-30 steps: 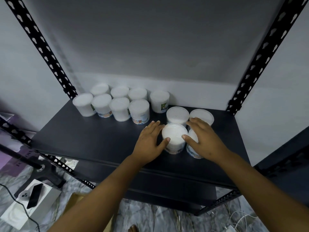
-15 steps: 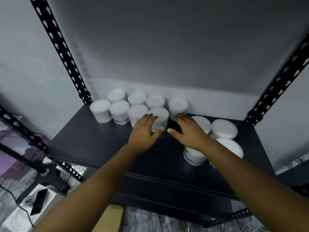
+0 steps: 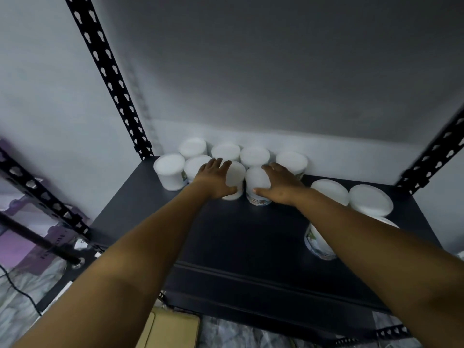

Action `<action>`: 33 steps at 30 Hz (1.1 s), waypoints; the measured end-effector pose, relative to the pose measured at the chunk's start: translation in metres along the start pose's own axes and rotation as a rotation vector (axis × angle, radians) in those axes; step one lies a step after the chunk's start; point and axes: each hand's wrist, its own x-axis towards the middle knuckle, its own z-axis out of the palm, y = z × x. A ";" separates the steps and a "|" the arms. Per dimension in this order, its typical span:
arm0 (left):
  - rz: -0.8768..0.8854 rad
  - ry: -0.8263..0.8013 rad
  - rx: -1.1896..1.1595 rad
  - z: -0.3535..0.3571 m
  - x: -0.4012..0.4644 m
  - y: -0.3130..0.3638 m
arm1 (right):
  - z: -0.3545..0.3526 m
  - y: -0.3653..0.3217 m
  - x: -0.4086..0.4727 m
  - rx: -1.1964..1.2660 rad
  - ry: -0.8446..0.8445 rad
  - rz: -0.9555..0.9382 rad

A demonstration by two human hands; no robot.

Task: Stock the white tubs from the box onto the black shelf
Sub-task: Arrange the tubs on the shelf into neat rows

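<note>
Several white tubs stand in two rows at the back left of the black shelf [image 3: 251,242]. My left hand [image 3: 213,180] wraps the left side of one front-row white tub [image 3: 237,177], thumb across its front. Right beside it, my right hand [image 3: 280,185] holds another white tub [image 3: 256,183] from its right side, thumb low on the front. The two tubs stand close together. Three more tubs stand at the right: two at the back [image 3: 329,192] [image 3: 370,199] and one [image 3: 317,243] partly hidden under my right forearm. A corner of the cardboard box [image 3: 173,330] shows below the shelf.
Black perforated uprights [image 3: 110,79] [image 3: 431,156] frame the shelf against a grey wall. A second black rack [image 3: 37,194] stands at the left. A black cable [image 3: 22,295] lies on the marbled floor.
Both hands have reached further back and now hold the two right-hand tubs of the front row. The view has shifted right and closer to the shelf.
</note>
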 end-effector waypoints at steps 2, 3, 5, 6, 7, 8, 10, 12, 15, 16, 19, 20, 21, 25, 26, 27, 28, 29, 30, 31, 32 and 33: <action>0.005 -0.048 0.011 -0.001 0.007 -0.005 | 0.004 -0.003 0.005 -0.008 0.005 -0.005; 0.014 -0.065 0.009 -0.001 0.010 -0.007 | 0.005 -0.004 0.007 -0.009 0.007 -0.006; 0.039 -0.079 0.006 0.000 0.014 -0.009 | 0.008 -0.004 0.010 -0.007 0.015 -0.004; 0.048 -0.075 0.006 0.001 0.016 -0.009 | 0.009 -0.004 0.011 0.000 0.019 -0.003; 0.052 -0.065 0.006 0.001 0.017 -0.009 | 0.010 -0.005 0.012 0.006 0.023 -0.003; 0.055 -0.050 0.007 0.001 0.018 -0.008 | 0.010 -0.005 0.013 0.009 0.027 -0.002; 0.064 -0.027 0.004 0.000 0.020 -0.008 | 0.009 -0.005 0.014 0.009 0.029 0.004; 0.065 -0.015 0.012 -0.001 0.020 -0.008 | 0.010 -0.005 0.016 0.021 0.023 0.010; 0.063 -0.014 0.024 -0.003 0.020 -0.007 | 0.009 -0.005 0.016 0.039 0.017 0.008; 0.064 -0.019 0.022 -0.004 0.020 -0.006 | 0.009 -0.004 0.016 0.045 0.019 0.009; 0.060 -0.030 0.020 -0.006 0.017 -0.001 | 0.009 -0.003 0.013 0.056 0.026 0.010; 0.053 -0.035 0.018 -0.006 0.017 0.001 | 0.009 -0.002 0.012 0.059 0.027 0.014; 0.044 -0.043 0.013 -0.007 0.016 0.002 | 0.009 -0.001 0.011 0.061 0.026 0.019; 0.035 -0.046 0.030 -0.003 0.015 0.008 | 0.009 0.007 0.005 0.063 0.012 0.025; 0.036 -0.049 0.029 -0.002 0.015 0.010 | 0.008 0.009 0.003 0.060 0.011 0.025; 0.037 -0.054 0.021 0.000 0.015 0.012 | 0.007 0.012 0.001 0.057 0.008 0.029; 0.037 -0.058 0.013 0.002 0.014 0.014 | 0.006 0.014 -0.001 0.052 0.000 0.033; 0.038 -0.059 0.008 0.004 0.013 0.017 | 0.004 0.016 -0.004 0.047 -0.011 0.035; 0.041 -0.060 0.006 0.005 0.011 0.019 | 0.003 0.018 -0.007 0.043 -0.022 0.037; 0.047 -0.060 0.006 0.006 0.010 0.022 | 0.001 0.021 -0.010 0.038 -0.028 0.038; 0.056 -0.059 0.007 0.007 0.008 0.025 | -0.001 0.023 -0.013 0.031 -0.033 0.040; 0.066 -0.056 0.008 0.007 0.005 0.029 | -0.003 0.025 -0.016 0.024 -0.038 0.042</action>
